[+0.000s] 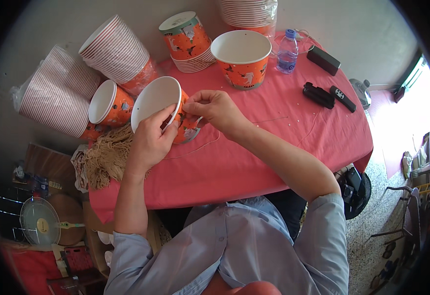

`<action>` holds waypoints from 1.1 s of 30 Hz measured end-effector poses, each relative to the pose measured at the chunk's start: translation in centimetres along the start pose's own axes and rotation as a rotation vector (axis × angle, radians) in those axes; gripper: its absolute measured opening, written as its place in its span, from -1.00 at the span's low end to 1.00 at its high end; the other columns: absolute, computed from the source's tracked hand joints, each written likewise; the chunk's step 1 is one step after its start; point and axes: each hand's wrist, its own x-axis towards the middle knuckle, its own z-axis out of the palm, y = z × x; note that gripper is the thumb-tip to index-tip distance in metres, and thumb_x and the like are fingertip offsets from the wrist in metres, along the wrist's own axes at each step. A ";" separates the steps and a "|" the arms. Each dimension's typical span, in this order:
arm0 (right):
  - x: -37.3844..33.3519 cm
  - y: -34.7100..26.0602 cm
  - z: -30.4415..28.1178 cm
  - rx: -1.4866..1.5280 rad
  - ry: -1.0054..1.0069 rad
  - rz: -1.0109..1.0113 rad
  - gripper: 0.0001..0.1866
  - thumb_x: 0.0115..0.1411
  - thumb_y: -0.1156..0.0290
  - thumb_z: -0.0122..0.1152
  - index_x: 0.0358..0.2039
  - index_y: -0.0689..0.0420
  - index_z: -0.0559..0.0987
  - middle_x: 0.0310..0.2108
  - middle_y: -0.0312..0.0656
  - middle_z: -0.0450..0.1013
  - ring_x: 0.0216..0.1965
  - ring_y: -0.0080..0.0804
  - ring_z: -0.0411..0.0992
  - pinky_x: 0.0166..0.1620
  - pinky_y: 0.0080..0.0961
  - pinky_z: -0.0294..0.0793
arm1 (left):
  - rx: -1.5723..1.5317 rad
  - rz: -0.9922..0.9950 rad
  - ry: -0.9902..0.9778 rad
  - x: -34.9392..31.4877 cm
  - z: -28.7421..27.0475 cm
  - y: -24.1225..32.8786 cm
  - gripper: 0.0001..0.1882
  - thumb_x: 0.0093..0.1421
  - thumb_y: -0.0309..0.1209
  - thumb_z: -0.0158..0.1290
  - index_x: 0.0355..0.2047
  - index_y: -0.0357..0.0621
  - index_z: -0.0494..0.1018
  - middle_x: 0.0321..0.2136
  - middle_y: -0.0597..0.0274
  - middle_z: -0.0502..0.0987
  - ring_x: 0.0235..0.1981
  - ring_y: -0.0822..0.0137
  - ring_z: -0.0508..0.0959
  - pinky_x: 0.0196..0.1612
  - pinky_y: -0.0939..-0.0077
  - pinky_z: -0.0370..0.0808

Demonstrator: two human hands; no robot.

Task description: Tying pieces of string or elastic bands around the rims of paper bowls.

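An orange printed paper bucket [156,96] with a white inside is tilted on the table, its mouth toward the upper left. My left hand [152,137] grips its rim, fingers inside and thumb on the outer wall. Against the bucket's right side, my right hand [212,110] is closed in a pinch; what its fingertips hold is too small to make out. A thin pale string [202,146] trails over the cloth below the bucket. Left of my left hand lies a bundle of beige cord [108,160].
Stacks of paper buckets [119,51] stand along the wall. Another open bucket [242,54], a water bottle [287,51], a black box [323,60], a black case [318,95] and a dark handheld device [343,98] sit on the red tablecloth [254,162].
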 end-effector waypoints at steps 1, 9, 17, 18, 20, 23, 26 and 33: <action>0.0 0.1 0.0 0.001 -0.016 -0.020 -0.82 0.40 0.31 0.35 -0.17 0.17 0.69 -0.32 -0.30 0.66 -0.31 -0.62 0.59 -0.25 -0.58 0.55 | 0.018 0.019 0.000 0.1 0.0 0.3 -0.59 0.35 -0.49 0.10 0.17 -0.42 0.50 -0.08 -0.28 0.66 -0.09 -0.03 0.73 -0.01 0.24 0.61; -0.1 1.1 0.1 0.103 -0.008 -0.016 -0.82 0.39 0.33 0.37 -0.17 0.18 0.68 -0.29 -0.29 0.66 -0.29 -0.58 0.60 -0.21 -0.56 0.58 | 0.042 0.036 -0.024 0.0 0.0 0.7 -0.59 0.33 -0.50 0.11 0.16 -0.43 0.50 -0.11 -0.29 0.67 -0.11 -0.01 0.73 -0.03 0.24 0.61; 0.1 1.9 -0.3 0.091 0.003 -0.030 -0.83 0.40 0.38 0.36 -0.18 0.23 0.67 -0.27 -0.23 0.66 -0.26 -0.52 0.63 -0.14 -0.51 0.64 | -0.140 -0.010 -0.194 0.5 -1.0 -0.4 -0.61 0.42 -0.43 0.08 0.16 -0.43 0.52 -0.23 -0.04 0.71 -0.22 0.24 0.70 -0.05 0.37 0.60; 0.2 2.0 -0.4 0.083 0.015 -0.046 -0.84 0.40 0.38 0.36 -0.18 0.23 0.67 -0.27 -0.23 0.66 -0.26 -0.51 0.63 -0.13 -0.51 0.65 | -0.187 -0.056 -0.222 1.0 -1.3 -1.0 -0.62 0.44 -0.42 0.06 0.16 -0.43 0.52 -0.25 0.04 0.71 -0.23 0.30 0.68 -0.06 0.39 0.59; 0.3 2.1 -0.7 0.076 0.023 -0.060 -0.84 0.40 0.39 0.36 -0.18 0.24 0.67 -0.27 -0.23 0.66 -0.27 -0.51 0.63 -0.13 -0.50 0.65 | -0.203 -0.134 -0.271 2.2 -1.6 -1.5 -0.65 0.48 -0.42 0.01 0.13 -0.43 0.54 -0.28 0.14 0.71 -0.26 0.37 0.67 -0.11 0.41 0.59; 0.4 2.1 -0.9 0.068 0.026 -0.067 -0.83 0.40 0.40 0.35 -0.17 0.25 0.67 -0.27 -0.22 0.66 -0.27 -0.51 0.63 -0.13 -0.51 0.65 | -0.171 -0.106 -0.283 2.8 -0.9 -1.8 -0.70 0.46 -0.43 0.02 0.05 -0.39 0.58 -0.31 0.09 0.72 -0.29 0.36 0.68 -0.16 0.40 0.59; 0.2 1.9 -1.0 0.011 -0.002 -0.070 -0.83 0.40 0.40 0.35 -0.16 0.28 0.68 -0.27 -0.21 0.66 -0.26 -0.51 0.62 -0.12 -0.51 0.65 | -0.085 -0.017 -0.266 3.3 -0.6 -1.7 -0.76 0.44 -0.45 0.04 -0.05 -0.35 0.61 -0.33 -0.01 0.71 -0.33 0.27 0.69 -0.20 0.36 0.58; 0.0 1.4 -1.1 -0.034 -0.009 -0.037 -0.84 0.37 0.44 0.37 -0.21 0.29 0.69 -0.33 -0.21 0.66 -0.30 -0.57 0.58 -0.16 -0.54 0.61 | 0.009 0.009 -0.339 4.1 -1.6 -1.2 -0.79 0.41 -0.42 0.08 -0.13 -0.34 0.60 -0.36 -0.07 0.68 -0.35 0.16 0.68 -0.23 0.32 0.56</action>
